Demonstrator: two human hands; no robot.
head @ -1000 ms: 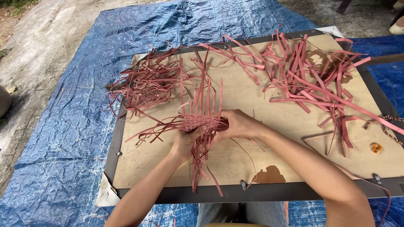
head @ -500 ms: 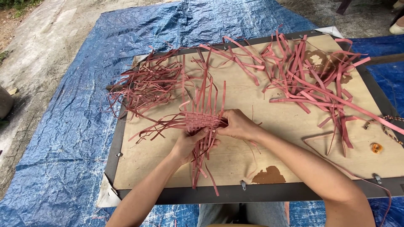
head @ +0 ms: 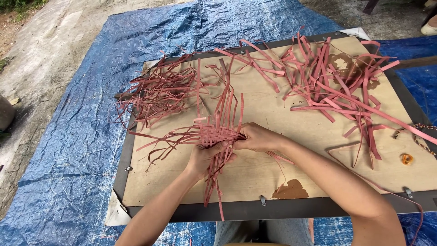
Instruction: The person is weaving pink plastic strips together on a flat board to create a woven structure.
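Your left hand (head: 207,157) and your right hand (head: 260,138) are bare, with no gloves, rings or watch on them. Both your forearms are bare too, no sleeve reaches them. At the bottom edge, your legs wear grey trousers (head: 264,231).

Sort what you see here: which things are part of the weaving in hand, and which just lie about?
In hand:
left hand
right hand
woven pink patch
loose pink strips
thin strip pile
wooden board

Lying about:
blue tarp
small orange object
braided cord
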